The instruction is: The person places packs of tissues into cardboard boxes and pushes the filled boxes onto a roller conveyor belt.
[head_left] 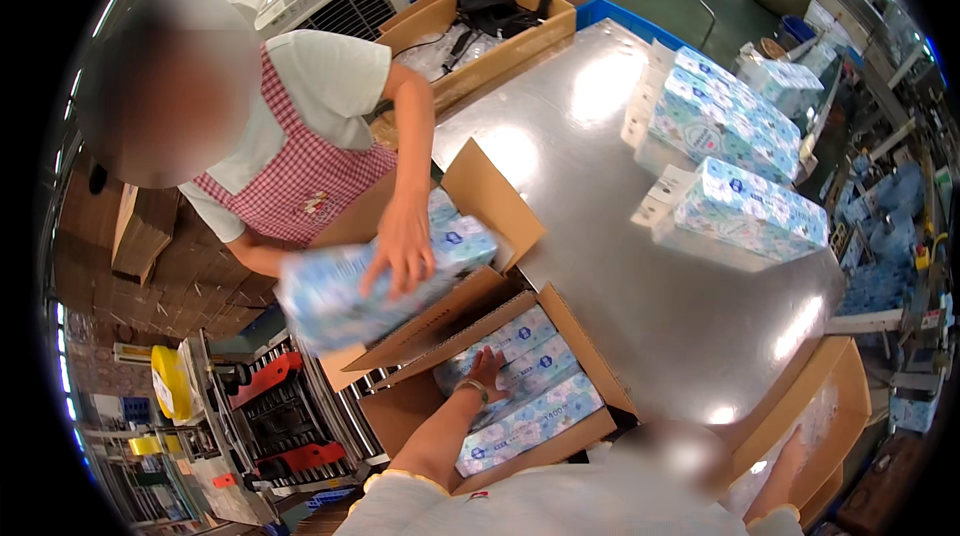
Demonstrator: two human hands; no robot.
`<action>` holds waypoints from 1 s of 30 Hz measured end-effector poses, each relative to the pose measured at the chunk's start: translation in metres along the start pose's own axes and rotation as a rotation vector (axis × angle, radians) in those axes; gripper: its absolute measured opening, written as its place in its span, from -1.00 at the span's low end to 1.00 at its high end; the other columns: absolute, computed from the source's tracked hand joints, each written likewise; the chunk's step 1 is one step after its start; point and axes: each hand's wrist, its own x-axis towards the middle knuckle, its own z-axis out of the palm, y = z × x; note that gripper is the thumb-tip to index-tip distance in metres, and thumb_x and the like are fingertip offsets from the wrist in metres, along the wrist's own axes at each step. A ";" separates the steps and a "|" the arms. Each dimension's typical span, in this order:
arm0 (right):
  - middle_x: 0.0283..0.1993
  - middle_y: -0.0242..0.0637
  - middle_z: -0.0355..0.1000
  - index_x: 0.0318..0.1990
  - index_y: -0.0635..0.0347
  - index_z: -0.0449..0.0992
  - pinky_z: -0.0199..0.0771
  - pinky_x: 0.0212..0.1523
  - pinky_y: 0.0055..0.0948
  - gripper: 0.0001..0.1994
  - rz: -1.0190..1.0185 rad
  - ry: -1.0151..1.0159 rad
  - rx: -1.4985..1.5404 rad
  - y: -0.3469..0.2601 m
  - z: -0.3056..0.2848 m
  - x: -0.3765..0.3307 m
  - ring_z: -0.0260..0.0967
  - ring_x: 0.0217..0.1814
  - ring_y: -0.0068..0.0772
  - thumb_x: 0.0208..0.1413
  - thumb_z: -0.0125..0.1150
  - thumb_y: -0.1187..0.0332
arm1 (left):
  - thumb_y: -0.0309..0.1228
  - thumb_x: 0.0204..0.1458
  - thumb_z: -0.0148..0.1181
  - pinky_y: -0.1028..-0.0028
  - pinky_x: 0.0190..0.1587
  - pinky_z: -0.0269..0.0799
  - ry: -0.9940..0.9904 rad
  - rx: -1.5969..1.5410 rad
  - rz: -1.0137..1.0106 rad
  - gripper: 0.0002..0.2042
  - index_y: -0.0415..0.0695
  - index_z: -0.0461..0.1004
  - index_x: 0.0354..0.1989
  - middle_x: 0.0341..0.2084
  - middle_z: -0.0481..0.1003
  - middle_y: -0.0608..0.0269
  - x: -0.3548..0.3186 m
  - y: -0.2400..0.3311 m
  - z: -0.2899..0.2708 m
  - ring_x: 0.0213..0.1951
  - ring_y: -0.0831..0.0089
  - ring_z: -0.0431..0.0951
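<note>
Packs (540,366) bedded in a carton, left hand (486,368) flat on top

Reading the clock from mid-view, the metal worktop (560,211) is biggest, spreading from 1 to 4 o'clock. Towards 9 o'clock a co-worker (290,146) handles a matching bundle (370,291). Next in size, the near carton (587,351) stands open at 6 o'clock with the blue floral packs side by side in it; the side carton (855,391) at 4 o'clock contains clear plastic (822,411). The packs look light, soft and slick-filmed, hardly fragile, though a hard pinch might dent corners or split the wrap. I would cup both ends with broad palms. Smallest, the left fingers lie spread across the packs, clasping none; the right hand (795,448) is inside the side carton, and I cannot tell whether its fingers hold anything
</note>
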 end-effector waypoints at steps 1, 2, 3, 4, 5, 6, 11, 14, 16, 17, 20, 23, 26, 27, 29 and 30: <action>0.27 0.17 0.41 0.35 0.40 0.28 0.37 0.27 -0.08 -0.21 0.171 -0.097 0.083 0.061 0.022 0.007 0.39 0.27 0.14 0.19 0.20 -0.11 | 0.10 -0.05 0.35 0.00 0.47 0.03 0.037 0.044 0.062 0.07 0.01 -0.14 0.56 0.57 -0.26 0.04 0.012 -0.014 0.006 0.55 -0.03 -0.19; 0.30 0.16 0.38 0.37 0.35 0.27 0.40 0.25 -0.11 -0.19 0.138 -0.254 0.229 0.091 0.046 0.011 0.38 0.28 0.12 0.15 0.24 -0.11 | 0.05 0.00 0.33 0.19 0.43 0.15 0.125 0.027 0.141 -0.08 -0.10 0.08 0.49 0.49 0.04 -0.06 0.015 -0.021 0.012 0.46 -0.07 0.10; 0.33 0.15 0.35 0.38 0.31 0.25 0.42 0.23 -0.13 -0.17 0.113 -0.417 0.363 0.112 0.066 0.019 0.38 0.30 0.10 0.12 0.28 -0.12 | 0.03 0.03 0.31 0.19 0.42 0.17 0.090 -0.108 0.082 -0.15 -0.13 0.15 0.45 0.46 0.11 -0.08 0.006 -0.021 0.015 0.43 -0.05 0.15; 0.38 0.14 0.29 0.42 0.25 0.21 0.44 0.21 -0.17 -0.11 -0.136 -0.453 0.419 0.130 0.074 0.019 0.35 0.34 0.07 0.07 0.34 -0.13 | 0.01 0.05 0.30 0.19 0.40 0.18 0.060 -0.228 0.032 -0.21 -0.15 0.22 0.41 0.42 0.17 -0.10 -0.002 -0.015 0.010 0.40 -0.04 0.21; 0.19 0.11 0.44 0.29 0.28 0.34 0.49 0.11 -0.17 -0.27 -0.144 -0.280 0.224 0.135 0.084 0.001 0.46 0.17 0.04 0.06 0.36 -0.01 | -0.01 0.08 0.28 0.19 0.39 0.19 0.036 -0.315 -0.020 -0.26 -0.18 0.29 0.37 0.39 0.24 -0.11 -0.008 -0.008 -0.004 0.37 -0.02 0.27; 0.00 0.08 0.58 0.16 0.31 0.46 0.54 0.01 -0.17 -0.42 -0.158 -0.106 0.009 0.126 0.089 -0.009 0.57 0.00 0.00 0.06 0.37 0.11 | -0.04 0.12 0.25 0.20 0.32 0.30 0.165 -0.294 0.032 -0.38 -0.19 0.41 0.27 0.25 0.41 -0.12 -0.014 -0.009 0.004 0.27 0.01 0.42; -0.37 0.02 0.62 -0.42 0.24 0.69 0.57 -0.17 -0.14 -0.86 -0.180 0.014 0.026 0.134 0.074 -0.013 0.59 -0.28 -0.01 -0.07 0.21 0.44 | -0.11 0.11 0.31 0.21 0.06 0.53 0.135 -0.394 0.207 -0.47 -0.18 0.48 0.18 0.00 0.60 -0.05 -0.029 0.013 0.010 0.01 0.06 0.62; -0.49 -0.07 0.55 -0.34 0.21 0.63 0.52 -0.49 -0.20 -0.85 -0.055 -0.131 0.171 0.134 0.066 -0.017 0.55 -0.49 -0.16 0.02 0.12 0.50 | -0.17 0.11 0.31 0.22 0.03 0.54 0.187 -0.389 0.218 -0.52 -0.17 0.50 0.16 -0.05 0.62 -0.02 -0.045 0.017 0.013 -0.04 0.10 0.63; -0.47 -0.07 0.53 -0.24 0.31 0.57 0.43 -0.63 -0.26 -0.84 0.043 -0.174 0.283 0.127 0.068 -0.025 0.52 -0.55 -0.15 0.02 0.11 0.57 | -0.21 0.11 0.31 0.21 0.01 0.55 0.216 -0.377 0.211 -0.54 -0.17 0.51 0.14 -0.07 0.62 -0.02 -0.057 0.016 0.011 -0.05 0.09 0.64; -0.47 -0.07 0.51 -0.20 0.36 0.55 0.38 -0.68 -0.29 -0.82 0.039 -0.156 0.281 0.122 0.069 -0.031 0.51 -0.56 -0.14 0.03 0.11 0.58 | -0.23 0.11 0.31 0.21 0.01 0.55 0.233 -0.364 0.211 -0.55 -0.17 0.52 0.13 -0.07 0.62 -0.03 -0.062 0.010 0.013 -0.05 0.08 0.64; -0.51 -0.13 0.50 -0.30 0.34 0.61 0.39 -0.64 -0.24 -0.85 -0.132 -0.614 -0.078 0.118 0.055 -0.015 0.46 -0.58 -0.21 -0.08 0.24 0.56 | -0.28 0.10 0.33 0.20 -0.04 0.56 0.259 -0.351 0.232 -0.59 -0.18 0.53 0.10 -0.13 0.64 -0.03 -0.073 -0.004 0.020 -0.12 0.09 0.65; -0.51 -0.21 0.52 -0.27 0.27 0.68 0.42 -0.58 -0.26 -0.77 -0.426 -0.848 -0.411 0.124 0.047 -0.006 0.45 -0.57 -0.27 -0.18 0.33 0.54 | -0.33 0.09 0.31 0.21 -0.10 0.57 0.291 -0.350 0.274 -0.62 -0.19 0.54 0.08 -0.21 0.64 -0.06 -0.077 -0.021 0.031 -0.20 0.11 0.67; -0.47 -0.24 0.56 -0.27 0.25 0.71 0.45 -0.53 -0.30 -0.76 -0.098 -0.941 0.056 0.112 0.028 -0.034 0.48 -0.54 -0.33 -0.19 0.34 0.55 | -0.35 0.10 0.29 0.21 -0.10 0.57 0.309 -0.325 0.281 -0.65 -0.20 0.54 0.05 -0.25 0.65 -0.06 -0.082 -0.033 0.034 -0.20 0.10 0.67; -0.49 -0.23 0.56 -0.29 0.25 0.71 0.46 -0.52 -0.29 -0.79 -0.065 -0.975 0.098 0.109 0.018 -0.043 0.48 -0.56 -0.35 -0.17 0.33 0.52 | -0.36 0.10 0.29 0.20 -0.10 0.57 0.306 -0.321 0.293 -0.65 -0.20 0.54 0.05 -0.26 0.65 -0.07 -0.085 -0.029 0.030 -0.20 0.09 0.67; -0.53 -0.21 0.55 -0.33 0.24 0.73 0.47 -0.50 -0.28 -0.83 -0.011 -1.052 0.173 0.107 0.005 -0.054 0.46 -0.59 -0.39 -0.14 0.32 0.46 | -0.39 0.11 0.26 0.22 -0.08 0.56 0.295 -0.305 0.296 -0.67 -0.21 0.54 0.05 -0.26 0.65 -0.07 -0.091 -0.023 0.028 -0.19 0.08 0.67; -0.54 -0.24 0.55 -0.33 0.24 0.73 0.46 -0.50 -0.30 -0.83 -0.096 -0.933 0.155 0.117 0.011 -0.050 0.45 -0.59 -0.41 -0.13 0.31 0.47 | -0.41 0.12 0.24 0.24 -0.06 0.56 0.283 -0.289 0.295 -0.67 -0.21 0.54 0.06 -0.25 0.65 -0.07 -0.092 -0.019 0.026 -0.17 0.09 0.67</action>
